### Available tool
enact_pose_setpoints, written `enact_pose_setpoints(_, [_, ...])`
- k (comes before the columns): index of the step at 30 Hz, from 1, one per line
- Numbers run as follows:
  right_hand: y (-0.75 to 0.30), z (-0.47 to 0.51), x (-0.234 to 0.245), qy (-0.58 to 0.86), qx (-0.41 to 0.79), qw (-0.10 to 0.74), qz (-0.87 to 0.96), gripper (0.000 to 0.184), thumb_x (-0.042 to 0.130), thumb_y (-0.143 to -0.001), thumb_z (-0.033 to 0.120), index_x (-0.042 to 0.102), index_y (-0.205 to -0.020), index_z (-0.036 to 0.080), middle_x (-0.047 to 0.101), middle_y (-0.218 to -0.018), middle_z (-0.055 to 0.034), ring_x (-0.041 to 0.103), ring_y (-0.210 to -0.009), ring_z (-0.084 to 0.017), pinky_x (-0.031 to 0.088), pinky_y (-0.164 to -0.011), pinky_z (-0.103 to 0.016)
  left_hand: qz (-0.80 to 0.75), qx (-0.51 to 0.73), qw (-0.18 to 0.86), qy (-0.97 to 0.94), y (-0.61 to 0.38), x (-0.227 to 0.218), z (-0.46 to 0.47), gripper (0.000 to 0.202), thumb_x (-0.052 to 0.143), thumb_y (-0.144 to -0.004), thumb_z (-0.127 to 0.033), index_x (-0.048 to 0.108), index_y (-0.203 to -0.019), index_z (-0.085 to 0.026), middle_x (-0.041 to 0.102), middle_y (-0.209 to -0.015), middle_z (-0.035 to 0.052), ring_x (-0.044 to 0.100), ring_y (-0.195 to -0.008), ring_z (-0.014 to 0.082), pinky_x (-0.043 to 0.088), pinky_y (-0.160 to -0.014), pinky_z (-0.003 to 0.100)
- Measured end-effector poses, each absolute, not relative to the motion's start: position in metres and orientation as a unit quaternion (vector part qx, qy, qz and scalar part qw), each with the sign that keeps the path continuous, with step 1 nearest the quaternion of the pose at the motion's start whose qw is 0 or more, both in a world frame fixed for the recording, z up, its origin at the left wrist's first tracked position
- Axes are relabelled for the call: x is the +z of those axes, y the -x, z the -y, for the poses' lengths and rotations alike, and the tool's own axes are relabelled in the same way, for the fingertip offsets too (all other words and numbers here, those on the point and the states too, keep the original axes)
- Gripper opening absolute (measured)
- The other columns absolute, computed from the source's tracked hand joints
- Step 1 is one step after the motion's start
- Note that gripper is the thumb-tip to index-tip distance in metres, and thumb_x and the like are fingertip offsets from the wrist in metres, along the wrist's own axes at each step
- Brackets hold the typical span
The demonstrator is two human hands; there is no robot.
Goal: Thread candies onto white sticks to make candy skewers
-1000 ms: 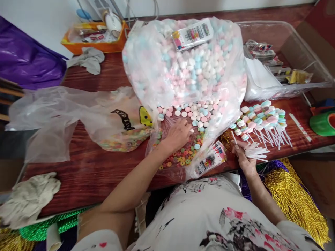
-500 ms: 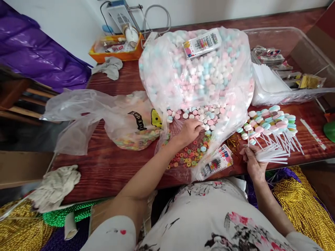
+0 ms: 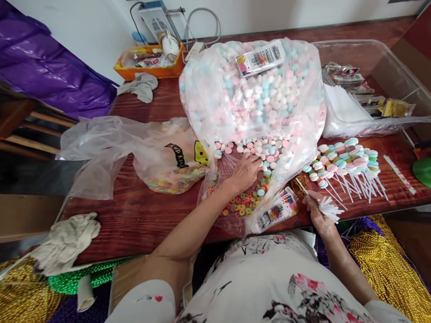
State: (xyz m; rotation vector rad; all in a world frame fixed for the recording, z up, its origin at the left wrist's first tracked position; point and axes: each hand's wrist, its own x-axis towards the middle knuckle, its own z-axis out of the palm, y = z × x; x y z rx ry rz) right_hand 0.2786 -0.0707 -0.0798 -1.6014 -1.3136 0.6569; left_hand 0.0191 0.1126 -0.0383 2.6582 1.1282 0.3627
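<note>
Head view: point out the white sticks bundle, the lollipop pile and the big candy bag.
white sticks bundle [image 3: 329,209]: head view, on the fanned stick ends.
lollipop pile [image 3: 346,154]: head view, on the candy heads.
big candy bag [image 3: 256,98]: head view, on its clear front wall.

Both my hands are out in front, well apart.
My left hand [image 3: 245,172] lies palm down with fingertips curled; my right hand [image 3: 316,210] is closed tight, low by my body.

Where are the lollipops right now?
In the head view, the lollipops lie on the right side of the table, right of the big candy bag, in front of the clear tray, just beyond the right hand holding white sticks.
</note>
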Motion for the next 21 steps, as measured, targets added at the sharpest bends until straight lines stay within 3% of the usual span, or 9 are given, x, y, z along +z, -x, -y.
enact_pose_setpoints(4, [-0.279, 0.072, -0.080, 0.642, 0.241, 0.452, 0.571, 0.026, 0.058, -0.099, 0.039, 0.076, -0.106, 0.021, 0.072, -0.074, -0.0053, 0.062, -0.059, -0.020, 0.060, -0.064, -0.040, -0.351, 0.146, 0.138, -0.914, -0.023, -0.043, -0.113, 0.030, 0.047, -0.086, 0.000, 0.072, -0.093, -0.014, 0.072, -0.096, 0.0128, 0.063, -0.096, 0.0256, 0.050, -0.100, 0.043])
enact_pose_setpoints(7, [-0.277, 0.074, -0.074, 0.639, 0.235, 0.458, 0.572, 0.028, 0.056, -0.101, 0.040, 0.077, -0.101, 0.021, 0.072, -0.073, -0.0054, 0.066, -0.061, -0.021, 0.063, -0.067, -0.041, -0.399, 0.237, 0.203, -0.862, -0.024, -0.041, -0.114, 0.030, 0.057, -0.083, -0.005, 0.075, -0.105, -0.016, 0.075, -0.102, 0.0102, 0.066, -0.099, 0.0243, 0.053, -0.097, 0.042])
enact_pose_setpoints(10, [-0.268, 0.079, -0.061, 0.631, 0.224, 0.468, 0.576, 0.026, 0.058, -0.100, 0.039, 0.078, -0.108, 0.023, 0.074, -0.074, -0.0040, 0.072, -0.068, -0.022, 0.065, -0.072, -0.040, -0.441, 0.345, 0.324, -0.763, -0.015, -0.025, -0.102, 0.040, 0.070, -0.081, -0.015, 0.074, -0.121, -0.019, 0.074, -0.110, 0.0080, 0.068, -0.098, 0.0217, 0.057, -0.089, 0.038])
enact_pose_setpoints(13, [-0.251, 0.083, -0.042, 0.593, 0.251, 0.462, 0.610, 0.026, 0.059, -0.099, 0.032, 0.078, -0.115, 0.026, 0.077, -0.078, -0.0045, 0.076, -0.076, -0.024, 0.065, -0.075, -0.038, -0.424, 0.405, 0.466, -0.662, 0.002, -0.003, -0.076, 0.034, 0.084, -0.075, -0.028, 0.080, -0.109, -0.023, 0.073, -0.103, 0.0053, 0.069, -0.091, 0.0202, 0.059, -0.079, 0.034])
enact_pose_setpoints(16, [-0.230, 0.077, -0.025, 0.521, 0.299, 0.434, 0.672, 0.034, 0.058, -0.098, 0.027, 0.074, -0.128, 0.027, 0.082, -0.099, -0.0066, 0.079, -0.083, -0.024, 0.066, -0.076, -0.036, -0.406, 0.471, 0.546, -0.561, 0.016, 0.010, -0.045, 0.032, 0.093, -0.067, -0.035, 0.083, -0.095, -0.025, 0.070, -0.099, 0.0049, 0.068, -0.093, 0.0193, 0.059, -0.076, 0.032])
enact_pose_setpoints(19, [-0.212, 0.067, -0.014, 0.452, 0.320, 0.432, 0.712, 0.047, 0.057, -0.096, 0.018, 0.066, -0.141, 0.028, 0.078, -0.125, -0.0078, 0.080, -0.100, -0.026, 0.067, -0.080, -0.036, -0.398, 0.518, 0.572, -0.495, 0.023, 0.007, -0.021, 0.033, 0.096, -0.064, -0.036, 0.084, -0.094, -0.029, 0.069, -0.107, 0.0055, 0.067, -0.097, 0.0185, 0.060, -0.080, 0.032])
enact_pose_setpoints(21, [-0.205, 0.062, -0.011, 0.432, 0.327, 0.432, 0.721, 0.052, 0.053, -0.095, 0.014, 0.065, -0.143, 0.030, 0.076, -0.129, -0.0070, 0.079, -0.106, -0.026, 0.067, -0.083, -0.036, -0.405, 0.535, 0.562, -0.484, 0.025, 0.000, -0.010, 0.034, 0.095, -0.066, -0.039, 0.084, -0.097, -0.030, 0.068, -0.110, 0.0058, 0.068, -0.098, 0.0185, 0.061, -0.082, 0.033])
